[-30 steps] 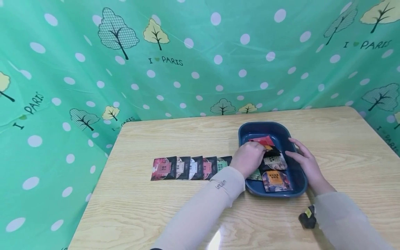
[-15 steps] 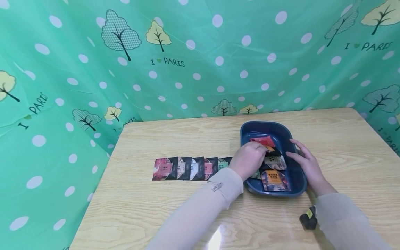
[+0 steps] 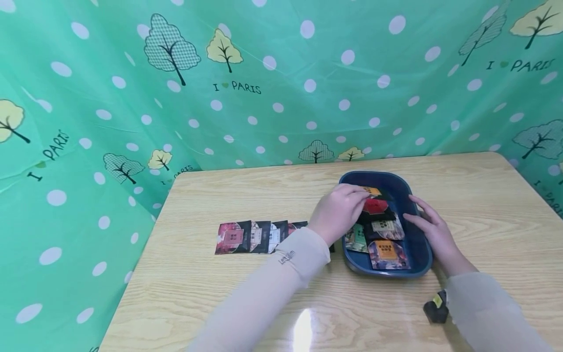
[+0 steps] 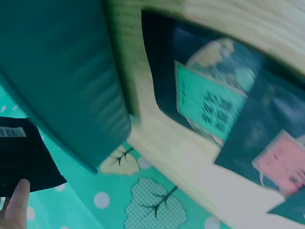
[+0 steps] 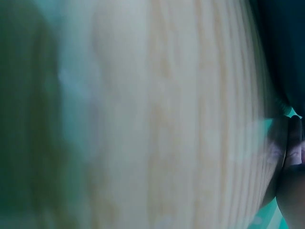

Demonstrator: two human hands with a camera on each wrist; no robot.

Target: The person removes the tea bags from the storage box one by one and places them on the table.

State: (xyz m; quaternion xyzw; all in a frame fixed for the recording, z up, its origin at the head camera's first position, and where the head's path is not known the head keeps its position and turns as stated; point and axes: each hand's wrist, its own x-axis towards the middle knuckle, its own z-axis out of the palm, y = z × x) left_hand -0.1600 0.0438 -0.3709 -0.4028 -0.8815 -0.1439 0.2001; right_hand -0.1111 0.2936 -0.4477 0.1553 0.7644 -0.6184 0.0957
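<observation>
My left hand (image 3: 340, 210) pinches a black sachet with an orange label (image 3: 372, 190) over the far part of the blue bin (image 3: 352, 268). In the left wrist view the black back of this held sachet (image 4: 26, 155), with a barcode, shows beside a fingertip. In the bin lie a red-labelled sachet (image 3: 376, 206), a beige-labelled one (image 3: 383, 226), a green-labelled one (image 3: 357, 238) and an orange-labelled one (image 3: 388, 255). My right hand (image 3: 433, 234) rests on the bin's right rim with finger and thumb extended; its other fingers are mostly hidden.
Left of the bin, several overlapping sachets (image 3: 233, 238) form a row on the wooden table (image 3: 198, 303); my left arm covers the row's right end. A small black object (image 3: 435, 310) sits by my right sleeve. A green patterned cloth (image 3: 272, 122) hangs behind the table.
My left hand has lifted the orange-labelled sachet and moved it slightly left and away from me. The red-labelled sachet in the bin is now more exposed. The right hand stays at the rim.
</observation>
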